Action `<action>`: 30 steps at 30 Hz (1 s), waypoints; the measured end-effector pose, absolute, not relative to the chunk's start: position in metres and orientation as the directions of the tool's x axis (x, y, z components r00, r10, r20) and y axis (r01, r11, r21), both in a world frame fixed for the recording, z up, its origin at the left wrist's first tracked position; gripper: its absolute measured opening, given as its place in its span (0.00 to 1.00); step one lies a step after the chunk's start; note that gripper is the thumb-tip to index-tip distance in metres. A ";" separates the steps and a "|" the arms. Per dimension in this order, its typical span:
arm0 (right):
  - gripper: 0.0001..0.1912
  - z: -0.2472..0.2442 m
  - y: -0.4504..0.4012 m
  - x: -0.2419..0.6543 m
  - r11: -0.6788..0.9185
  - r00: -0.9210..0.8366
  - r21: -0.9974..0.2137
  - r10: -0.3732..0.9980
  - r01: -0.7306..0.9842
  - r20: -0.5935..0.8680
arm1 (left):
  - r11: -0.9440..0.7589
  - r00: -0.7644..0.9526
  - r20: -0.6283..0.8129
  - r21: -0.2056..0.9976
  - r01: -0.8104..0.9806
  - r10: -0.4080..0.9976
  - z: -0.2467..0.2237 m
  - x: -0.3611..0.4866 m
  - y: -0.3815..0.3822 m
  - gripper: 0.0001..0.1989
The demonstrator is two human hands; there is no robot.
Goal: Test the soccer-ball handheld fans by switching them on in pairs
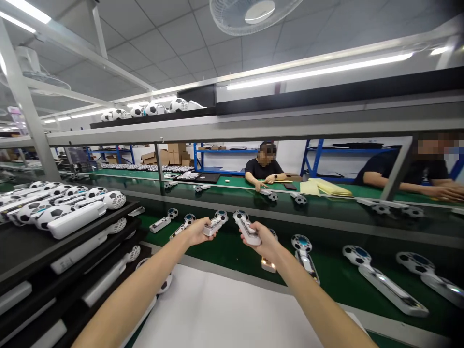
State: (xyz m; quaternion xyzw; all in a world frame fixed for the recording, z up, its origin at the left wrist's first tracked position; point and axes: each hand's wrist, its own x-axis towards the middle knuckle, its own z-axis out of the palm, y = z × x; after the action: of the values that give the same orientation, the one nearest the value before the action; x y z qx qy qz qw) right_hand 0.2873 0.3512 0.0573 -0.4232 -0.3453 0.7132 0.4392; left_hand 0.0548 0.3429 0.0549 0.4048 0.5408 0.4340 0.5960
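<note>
Gripped a football-headed handheld unit [214, 224] in the left hand [198, 232], fingers closed around its white, metallic-trimmed handle, ball end pointing forward. Gripped a matching unit [247, 231] in the right hand [264, 243], fingers wrapped around the handle, ball end likewise forward. Kept the two hands apart, each clamped on its own unit, with the ball ends near each other but not touching, both raised above a green surface [221, 256].

Showed more units lying on that surface: a pair [164, 222] just beyond the left hand, one [268, 263] partly hidden beneath the right hand, one [302, 251] beside it, and two larger-looking ones [384, 285] toward the right edge. Showed a white sheet [224, 309] along the near edge of the surface. Showed a black tiered rack [72, 251] at left, carrying white handle pieces and football-patterned heads.

Showed a second green surface [232, 186] beyond a grey metal shelf [253, 128], with further units on it and a stack of yellow sheets [326, 187]. Showed a co-worker [264, 166] across that surface, one hand resting near a unit, and a second co-worker [409, 169] at right, forearms on the surface. Showed footballs [148, 109] along the top of the shelf, with blue racking [221, 151] and cardboard boxes [172, 153] in the background.
</note>
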 end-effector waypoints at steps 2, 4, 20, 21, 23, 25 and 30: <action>0.10 0.076 0.337 0.311 -0.283 -0.255 -0.867 0.948 -0.409 -0.189 | 0.219 0.102 -0.198 0.939 -0.267 0.975 0.065 0.080 0.325 0.12; 0.14 0.095 0.321 0.331 -0.184 -0.231 -0.866 0.969 -0.465 -0.082 | 0.142 0.136 -0.092 0.889 -0.436 0.987 0.079 0.104 0.307 0.13; 0.27 0.140 0.246 0.388 0.156 -0.409 -0.816 0.803 -0.557 0.433 | -0.006 0.305 0.409 0.606 -0.796 0.860 0.129 0.169 0.233 0.23; 0.29 0.140 0.245 0.386 0.231 -0.354 -0.837 0.827 -0.495 0.437 | -0.090 0.279 0.431 0.662 -0.744 0.858 0.131 0.171 0.231 0.23; 0.35 0.140 0.242 0.380 0.355 -0.209 -0.856 0.868 -0.375 0.451 | -0.237 0.217 0.457 0.743 -0.625 0.863 0.136 0.175 0.227 0.24; 0.39 0.138 0.241 0.375 0.412 -0.130 -0.858 0.875 -0.306 0.467 | -0.327 0.163 0.472 0.782 -0.530 0.866 0.139 0.179 0.225 0.28; 0.43 0.135 0.242 0.368 0.403 -0.175 -0.841 0.856 -0.361 0.486 | -0.385 0.138 0.491 0.802 -0.457 0.860 0.140 0.182 0.227 0.35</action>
State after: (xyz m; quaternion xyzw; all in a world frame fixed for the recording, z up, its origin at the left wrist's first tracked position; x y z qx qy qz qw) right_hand 0.3681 0.2422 0.1347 -0.2142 -0.5788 0.5026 0.6054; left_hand 0.1821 0.2266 0.1399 0.5436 0.1851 0.6300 0.5228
